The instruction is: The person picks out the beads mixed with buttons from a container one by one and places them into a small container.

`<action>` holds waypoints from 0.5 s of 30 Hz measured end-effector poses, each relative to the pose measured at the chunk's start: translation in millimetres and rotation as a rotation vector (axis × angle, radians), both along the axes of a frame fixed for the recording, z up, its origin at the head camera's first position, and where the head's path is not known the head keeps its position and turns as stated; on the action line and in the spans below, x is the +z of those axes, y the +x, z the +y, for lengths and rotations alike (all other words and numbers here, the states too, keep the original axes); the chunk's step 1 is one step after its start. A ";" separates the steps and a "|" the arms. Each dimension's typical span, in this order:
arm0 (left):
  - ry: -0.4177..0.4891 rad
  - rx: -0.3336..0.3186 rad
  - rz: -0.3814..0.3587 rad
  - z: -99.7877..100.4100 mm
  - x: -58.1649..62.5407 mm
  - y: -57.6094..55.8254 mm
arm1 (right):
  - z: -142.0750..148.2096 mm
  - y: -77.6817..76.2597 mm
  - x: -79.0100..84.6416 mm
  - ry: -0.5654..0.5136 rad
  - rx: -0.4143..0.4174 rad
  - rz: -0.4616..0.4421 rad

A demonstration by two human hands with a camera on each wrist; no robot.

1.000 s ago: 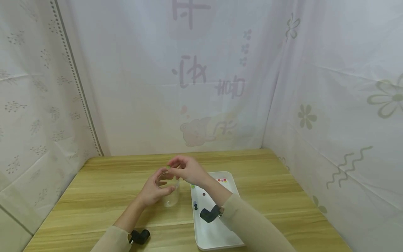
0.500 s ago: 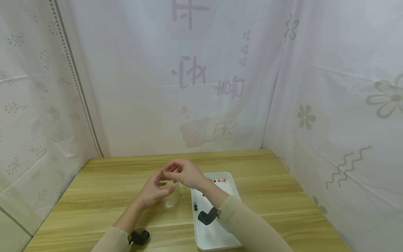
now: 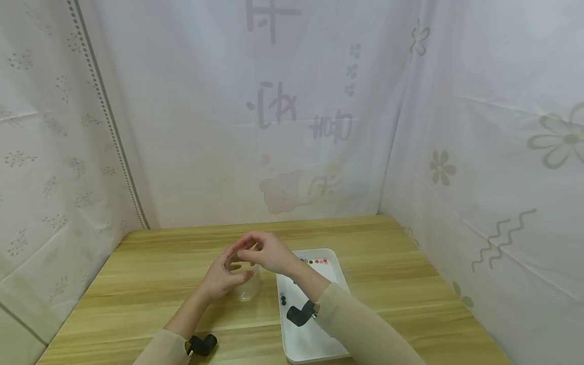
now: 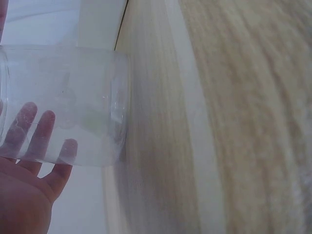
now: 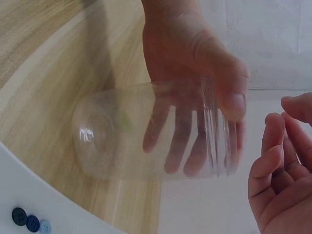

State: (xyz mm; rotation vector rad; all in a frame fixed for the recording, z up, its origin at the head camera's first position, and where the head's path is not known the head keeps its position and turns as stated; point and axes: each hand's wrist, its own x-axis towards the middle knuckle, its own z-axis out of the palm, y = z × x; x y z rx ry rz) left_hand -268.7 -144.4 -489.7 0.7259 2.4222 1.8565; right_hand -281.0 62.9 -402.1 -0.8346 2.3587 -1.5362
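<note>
A clear plastic jar (image 3: 248,291) stands upright on the wooden table. My left hand (image 3: 220,277) holds it near the rim, fingers round the far side and thumb at the front. Over the jar's mouth is my right hand (image 3: 270,253); in the right wrist view its fingers are loosely bent, with nothing seen between thumb and fingertips. Inside the jar is a small blurred green button (image 5: 125,122), between rim and base. Right of the jar lies a white tray (image 3: 315,339) with several small coloured buttons (image 3: 321,262) along its far end.
Dark and light blue buttons (image 5: 32,224) sit by the tray's left edge. Black wrist cameras are strapped to both forearms. Pale printed curtains (image 3: 205,126) surround the wooden table (image 3: 150,284) at the back and sides.
My right hand has moved slightly left over the jar's mouth. The green button was at its fingertips earlier; it has been let go and is inside the jar. My left hand has stayed put.
</note>
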 end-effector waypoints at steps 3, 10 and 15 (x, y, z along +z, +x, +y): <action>-0.013 0.003 0.002 -0.8 -0.8 0.3 | 5.3 -2.8 0.2 -0.016 -0.016 -0.020; -0.016 0.002 0.017 -1.1 -0.8 -0.3 | 29.0 -14.7 0.9 -0.043 -0.082 -0.038; -0.009 0.009 0.021 -0.8 -0.4 -0.3 | 47.8 -20.4 -0.9 -0.056 -0.108 -0.029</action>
